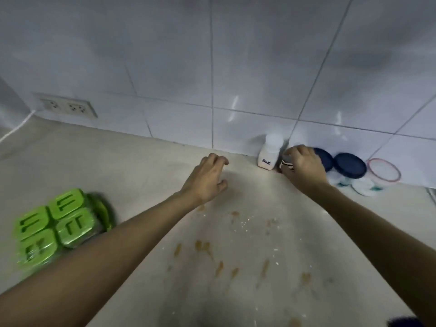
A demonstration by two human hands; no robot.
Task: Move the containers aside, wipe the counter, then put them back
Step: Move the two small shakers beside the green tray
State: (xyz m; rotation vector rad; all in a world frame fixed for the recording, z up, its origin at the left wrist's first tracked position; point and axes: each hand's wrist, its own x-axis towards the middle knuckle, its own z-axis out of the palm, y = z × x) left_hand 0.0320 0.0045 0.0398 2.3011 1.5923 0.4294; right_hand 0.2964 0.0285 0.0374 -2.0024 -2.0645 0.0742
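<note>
1. We see our two bare arms reaching over the pale beige stone surface toward the white tiled wall.
2. Our right hand, in the right middle of the frame, has its grip closed around a small dark jar with a white label; the jar stands on the surface close to the wall.
3. Just left of this jar, a white plastic salt bottle with a round cap stands upright against the wall; the two look very near, and we cannot tell if they touch.
4. Our left hand, near the centre of the frame, hovers with curled, released fingers and grasps nothing.
5. Behind the right hand, two round containers with dark blue lids stand by the wall, one partly hidden by the hand.
6. Farther right lies a clear round lid with a red rim.
7. At the lower left stands a blurred group of four green square-lidded containers, well apart from the hands.
8. Brown stains and white crumbs are spread over the surface in the lower middle.
9. A double wall socket is in the upper left.
</note>
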